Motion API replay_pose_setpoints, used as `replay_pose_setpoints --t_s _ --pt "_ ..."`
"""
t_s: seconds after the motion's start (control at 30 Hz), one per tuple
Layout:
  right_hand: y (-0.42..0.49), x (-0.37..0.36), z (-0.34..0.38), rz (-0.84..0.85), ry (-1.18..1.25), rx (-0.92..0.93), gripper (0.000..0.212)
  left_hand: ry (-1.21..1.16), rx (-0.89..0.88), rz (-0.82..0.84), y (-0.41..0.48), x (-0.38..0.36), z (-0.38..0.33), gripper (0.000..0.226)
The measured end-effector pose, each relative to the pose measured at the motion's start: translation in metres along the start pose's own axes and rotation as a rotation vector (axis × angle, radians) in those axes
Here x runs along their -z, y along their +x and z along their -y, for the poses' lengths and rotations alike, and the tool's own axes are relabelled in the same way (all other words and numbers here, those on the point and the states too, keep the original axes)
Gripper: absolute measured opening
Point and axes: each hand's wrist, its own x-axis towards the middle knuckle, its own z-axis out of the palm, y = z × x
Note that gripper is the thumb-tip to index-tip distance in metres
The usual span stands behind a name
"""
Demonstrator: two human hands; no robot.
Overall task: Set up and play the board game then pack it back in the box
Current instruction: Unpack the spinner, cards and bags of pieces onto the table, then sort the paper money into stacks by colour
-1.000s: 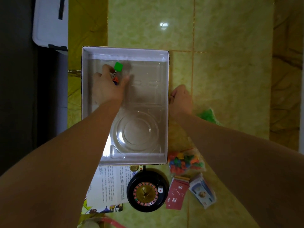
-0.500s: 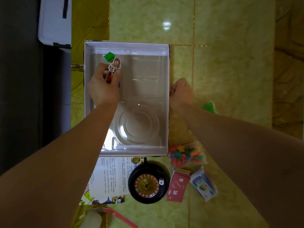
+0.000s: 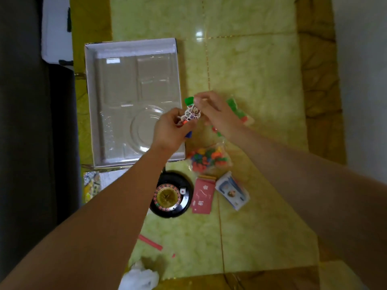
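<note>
Holding a pawn bundle (image 3: 189,116) in the left hand (image 3: 171,129), fingers curled tight round it at mid-frame, just off the right wall of the box (image 3: 134,43) and above the floor (image 3: 251,70). Pinching the green base (image 3: 189,100) at the bundle's upper end with the right hand (image 3: 216,110), a narrow fingertip grip. Long axis of the top figure: lower left to upper right, green end toward the right hand, an orange base (image 3: 184,122) tucked against the left fingers, a blue base (image 3: 189,133) poking out below. Looks like a pull-apart coming, with the right hand nearer the green piece, the left nearer the rest, and the way out along that same diagonal. Box and clear insert (image 3: 125,91) off to the left of both grips. Counting now: two hands, one box, one insert, three base colours showing, exact pawn number impossible to tell through the fingers. Two bags: a green-and-red bag (image 3: 240,114) under the right hand, a mixed-colour bag (image 3: 209,158) by the box's lower right corner. Lower still, one roulette wheel (image 3: 167,197) with one white die (image 3: 182,191) on it, one red card deck (image 3: 203,195), one note stack (image 3: 232,193). One rule sheet (image 3: 109,178) below the box, one red strip (image 3: 149,242) near the bottom.
</note>
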Motion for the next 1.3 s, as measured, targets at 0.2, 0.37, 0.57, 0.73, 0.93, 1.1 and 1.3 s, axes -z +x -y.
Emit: replay_pose_setpoints --t_s 0.2,0.37,0.57,0.73,0.93,1.1,1.3 --pt "-0.076 0.051 -0.062 0.060 -0.027 -0.087 0.014 0.003 0.155 0.227 -0.055 -0.083 -0.005 0.024" --pt "-0.125 0.088 -0.115 0.042 0.057 -0.170 0.030 -0.075 0.223 0.337 -0.100 -0.142 0.008 0.024" --pt "-0.175 0.123 -0.168 0.008 -0.004 -0.268 0.034 -0.186 0.365 0.283 -0.138 -0.214 0.041 0.021" --pt "-0.176 0.129 -0.184 -0.031 -0.135 -0.346 0.032 -0.077 0.312 0.168 -0.143 -0.235 0.056 0.036" --pt "-0.164 0.132 -0.184 -0.136 -0.786 -0.206 0.022 0.241 0.102 -0.021 -0.146 -0.226 0.058 0.029" --pt "-0.187 0.133 -0.187 -0.296 -0.436 -0.195 0.060 0.470 -0.027 -0.083 -0.160 -0.215 0.052 0.033" --pt "-0.211 0.129 -0.194 0.019 -0.629 -0.305 0.034 1.051 -0.126 -0.042 -0.165 -0.209 0.066 0.042"
